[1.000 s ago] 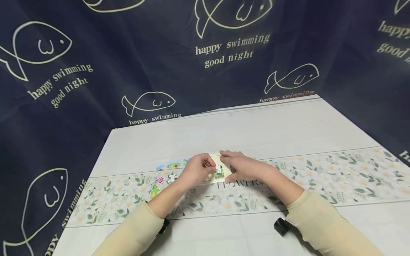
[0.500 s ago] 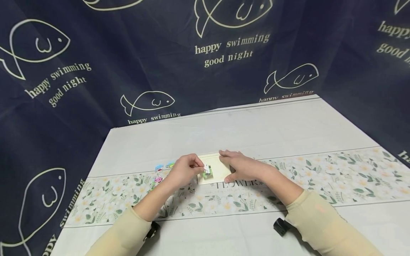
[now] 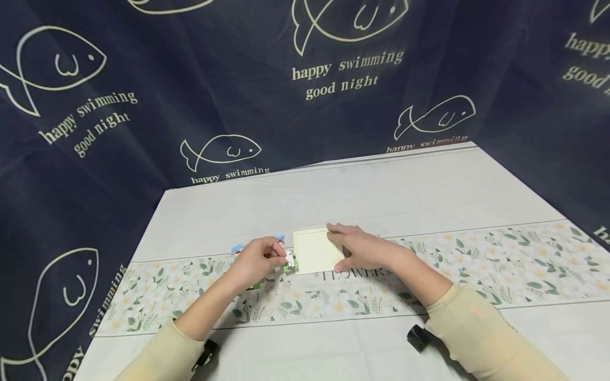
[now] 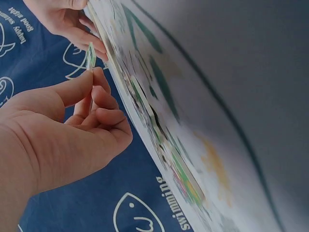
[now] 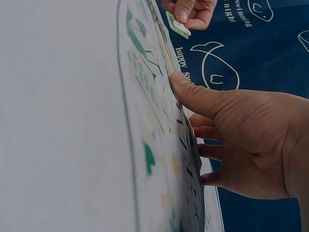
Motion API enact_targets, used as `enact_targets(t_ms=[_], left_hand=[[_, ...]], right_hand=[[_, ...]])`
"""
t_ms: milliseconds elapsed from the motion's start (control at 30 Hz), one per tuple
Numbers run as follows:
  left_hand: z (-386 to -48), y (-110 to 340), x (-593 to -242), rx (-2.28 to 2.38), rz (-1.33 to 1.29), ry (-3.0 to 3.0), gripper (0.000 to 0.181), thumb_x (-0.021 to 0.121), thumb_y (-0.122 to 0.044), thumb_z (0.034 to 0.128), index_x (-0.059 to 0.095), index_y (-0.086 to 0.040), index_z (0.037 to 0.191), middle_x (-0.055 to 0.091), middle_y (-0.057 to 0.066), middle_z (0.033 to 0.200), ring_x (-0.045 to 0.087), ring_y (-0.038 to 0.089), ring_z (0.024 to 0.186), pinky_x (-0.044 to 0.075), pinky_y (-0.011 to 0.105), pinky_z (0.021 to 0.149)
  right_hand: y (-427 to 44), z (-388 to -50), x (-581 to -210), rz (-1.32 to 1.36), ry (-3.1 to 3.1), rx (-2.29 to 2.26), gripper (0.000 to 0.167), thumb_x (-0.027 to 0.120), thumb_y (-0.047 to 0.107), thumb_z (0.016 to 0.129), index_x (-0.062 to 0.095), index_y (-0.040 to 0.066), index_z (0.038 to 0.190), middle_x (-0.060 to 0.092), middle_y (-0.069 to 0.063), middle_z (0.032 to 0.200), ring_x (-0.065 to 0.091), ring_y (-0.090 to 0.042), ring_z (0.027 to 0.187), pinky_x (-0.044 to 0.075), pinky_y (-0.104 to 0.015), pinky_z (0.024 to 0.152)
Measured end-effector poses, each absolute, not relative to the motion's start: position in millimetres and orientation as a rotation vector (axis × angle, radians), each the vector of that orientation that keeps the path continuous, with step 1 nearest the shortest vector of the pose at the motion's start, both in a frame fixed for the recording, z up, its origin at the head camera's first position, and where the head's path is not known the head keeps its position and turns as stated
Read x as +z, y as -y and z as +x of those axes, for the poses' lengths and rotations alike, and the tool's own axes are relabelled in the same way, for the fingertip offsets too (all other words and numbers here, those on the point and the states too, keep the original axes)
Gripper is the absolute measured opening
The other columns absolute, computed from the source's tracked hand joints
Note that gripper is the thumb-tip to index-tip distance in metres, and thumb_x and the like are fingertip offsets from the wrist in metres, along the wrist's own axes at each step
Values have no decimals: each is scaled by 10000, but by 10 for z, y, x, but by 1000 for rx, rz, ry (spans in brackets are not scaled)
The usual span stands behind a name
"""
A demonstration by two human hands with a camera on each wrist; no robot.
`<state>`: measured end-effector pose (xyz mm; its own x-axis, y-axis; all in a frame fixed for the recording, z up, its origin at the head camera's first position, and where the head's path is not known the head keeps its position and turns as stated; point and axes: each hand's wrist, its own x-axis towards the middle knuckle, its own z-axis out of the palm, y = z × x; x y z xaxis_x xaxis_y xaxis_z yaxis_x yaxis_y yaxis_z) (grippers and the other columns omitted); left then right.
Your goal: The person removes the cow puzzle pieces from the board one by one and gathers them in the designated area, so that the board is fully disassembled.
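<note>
My left hand (image 3: pixel 257 263) pinches a green-and-white jigsaw piece (image 3: pixel 290 260) between thumb and index finger, just left of a pale, shallow puzzle tray (image 3: pixel 314 250). In the left wrist view the piece (image 4: pixel 90 57) is tilted up, clear of the table. My right hand (image 3: pixel 359 246) lies across the tray's right end, thumb at the near edge and fingers toward the far edge. The right wrist view shows its thumb (image 5: pixel 193 92) resting on the tray's edge, fingers fairly straight. No piece shows in the visible part of the tray.
Loose colourful pieces lie left of the tray, partly hidden by my left hand; a blue one (image 3: pixel 236 248) and another blue one (image 3: pixel 279 238) show. The table has a white cloth (image 3: pixel 333 196) with a flowered band. A dark fish-print curtain (image 3: pixel 267 79) hangs behind.
My left hand has carried the jigsaw piece leftward from over the tray to beyond its left edge, baring the tray floor. My right hand has stayed at the tray's right end.
</note>
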<state>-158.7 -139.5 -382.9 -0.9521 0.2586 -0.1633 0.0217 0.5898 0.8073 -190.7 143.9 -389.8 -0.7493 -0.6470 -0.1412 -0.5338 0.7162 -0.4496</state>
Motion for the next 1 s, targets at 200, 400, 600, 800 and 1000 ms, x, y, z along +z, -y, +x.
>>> enact_targets(t_ms=[200,400,600,800,1000], left_hand=[[-1543,1515,-3834,1232,219,-2580,76,728,-65,932,659,-89,913,647,75,798,536,201,673,448,332,615],[-1501,1611,-3817,1191,278,-2568,54,717,-39,933,663,-46,930,638,48,807,575,210,717,463,325,646],[-1475,1656,-3802,1180,296,-2555,87,714,-29,934,654,-76,893,620,49,785,565,191,722,442,314,636],[-1472,1663,-3800,1128,303,-2575,51,723,-43,932,674,-45,916,636,40,778,547,185,692,434,305,621],[-1470,1648,-3814,1091,283,-2605,68,735,-38,917,686,-75,890,635,29,765,551,185,685,434,318,614]], right_hand=[[-1436,-1910,-3896,-928,-2636,-559,869,771,369,866,375,-40,1523,209,-161,1650,158,-350,1519,132,-521,1200],[-1432,-1906,-3887,-916,-2635,-566,869,774,363,864,374,-38,1524,207,-158,1652,158,-349,1519,150,-524,1196],[-1428,-1901,-3892,-921,-2633,-560,873,771,373,866,371,-33,1527,204,-152,1654,155,-343,1521,127,-513,1202],[-1423,-1898,-3885,-926,-2636,-560,870,773,372,865,377,-36,1524,209,-154,1652,158,-344,1521,125,-513,1203],[-1430,-1903,-3892,-921,-2639,-551,871,773,374,866,375,-31,1527,206,-144,1655,155,-338,1522,129,-510,1203]])
